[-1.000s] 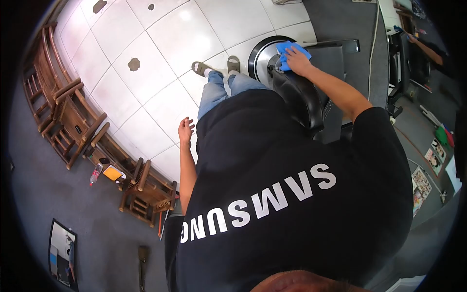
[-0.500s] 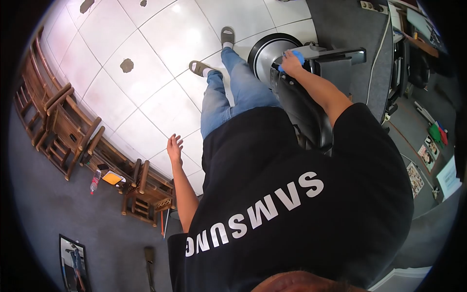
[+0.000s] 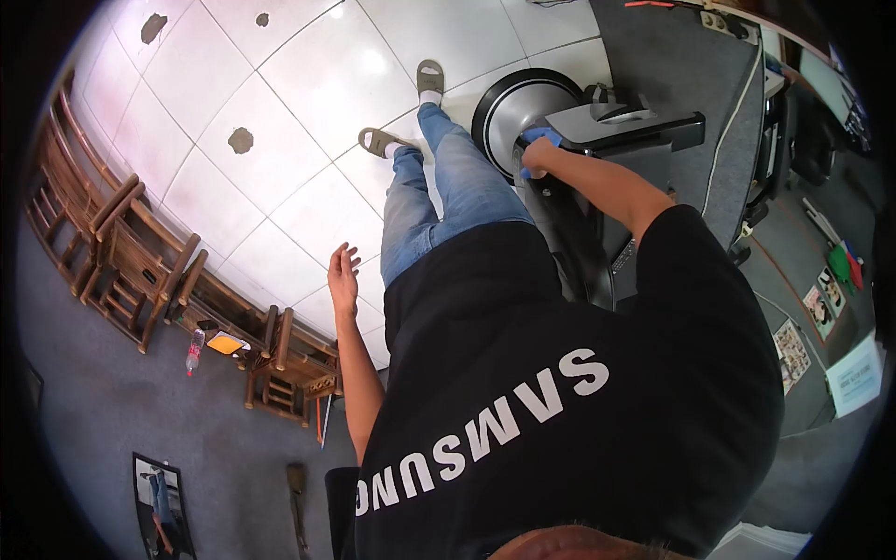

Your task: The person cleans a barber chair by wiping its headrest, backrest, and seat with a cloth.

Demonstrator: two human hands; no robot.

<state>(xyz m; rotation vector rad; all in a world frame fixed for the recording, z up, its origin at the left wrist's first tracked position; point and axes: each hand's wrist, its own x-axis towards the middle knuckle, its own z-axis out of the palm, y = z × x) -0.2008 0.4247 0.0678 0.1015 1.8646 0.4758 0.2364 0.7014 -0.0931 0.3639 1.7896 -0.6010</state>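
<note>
My right hand (image 3: 539, 157) is closed on a blue cloth (image 3: 542, 139), beside the round silver base (image 3: 509, 103) of a black chair. Much of the cloth is hidden by the fingers. Next to that hand, a metal footrest (image 3: 597, 119) reaches out to the right. The black padded part (image 3: 583, 238) of the chair lies below my forearm. My left hand (image 3: 343, 271) hangs above the white tiles, fingers apart, holding nothing.
Bamboo chairs (image 3: 140, 271) line the left side, with a bottle (image 3: 194, 353) and a yellow item (image 3: 227, 344) beside them. A white cable (image 3: 731, 117) runs down the right. A wall mirror (image 3: 161, 504) shows at lower left. My sandalled feet stand on the tiles.
My right hand has moved down and left with the blue cloth, towards the chair's base. More of the footrest shows. One foot has stepped forward, and my left hand has shifted slightly.
</note>
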